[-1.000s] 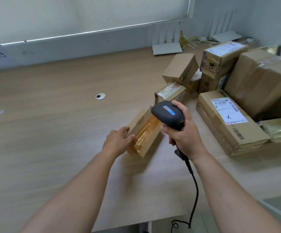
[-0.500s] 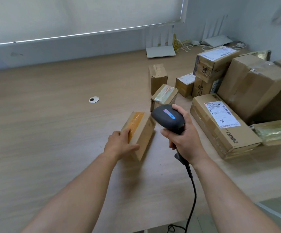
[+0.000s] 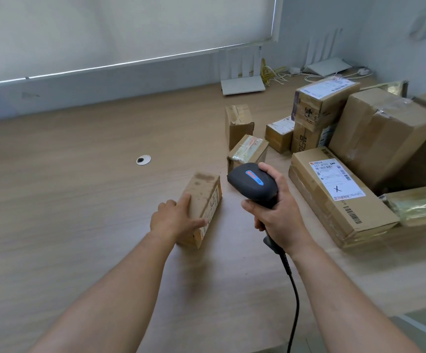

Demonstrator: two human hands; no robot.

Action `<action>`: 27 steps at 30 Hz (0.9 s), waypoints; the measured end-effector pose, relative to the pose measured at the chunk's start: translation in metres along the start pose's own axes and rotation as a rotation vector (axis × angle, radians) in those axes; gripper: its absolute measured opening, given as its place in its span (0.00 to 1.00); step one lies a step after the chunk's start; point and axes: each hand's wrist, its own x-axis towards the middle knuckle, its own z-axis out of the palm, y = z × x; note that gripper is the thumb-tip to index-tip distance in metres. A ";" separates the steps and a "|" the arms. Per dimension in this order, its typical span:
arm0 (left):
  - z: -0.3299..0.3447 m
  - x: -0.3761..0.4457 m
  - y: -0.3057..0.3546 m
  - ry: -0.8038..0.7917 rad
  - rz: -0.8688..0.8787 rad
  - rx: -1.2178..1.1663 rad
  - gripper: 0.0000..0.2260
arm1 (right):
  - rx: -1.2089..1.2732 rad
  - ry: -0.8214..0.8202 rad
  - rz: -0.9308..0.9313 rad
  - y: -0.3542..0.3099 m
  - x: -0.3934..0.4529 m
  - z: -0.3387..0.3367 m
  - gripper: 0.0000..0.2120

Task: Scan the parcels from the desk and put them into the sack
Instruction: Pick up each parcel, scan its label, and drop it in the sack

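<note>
now my left hand grips the near end of the small parcel on the desk, its long axis running near to far. just right, my right hand clenches the scanner.

A wide wooden desk meets a pale wall, where a lowered white blind lets a thin strip of daylight through underneath.
</note>
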 end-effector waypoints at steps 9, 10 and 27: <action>-0.014 -0.004 -0.003 0.012 -0.120 -1.012 0.36 | 0.024 0.030 0.015 -0.009 -0.007 -0.005 0.35; -0.015 -0.007 -0.004 0.012 -0.112 -1.130 0.36 | 0.036 0.024 0.010 -0.010 -0.008 -0.004 0.35; -0.032 -0.029 -0.022 0.166 0.069 -1.378 0.41 | 0.175 -0.205 0.037 -0.029 -0.032 0.008 0.34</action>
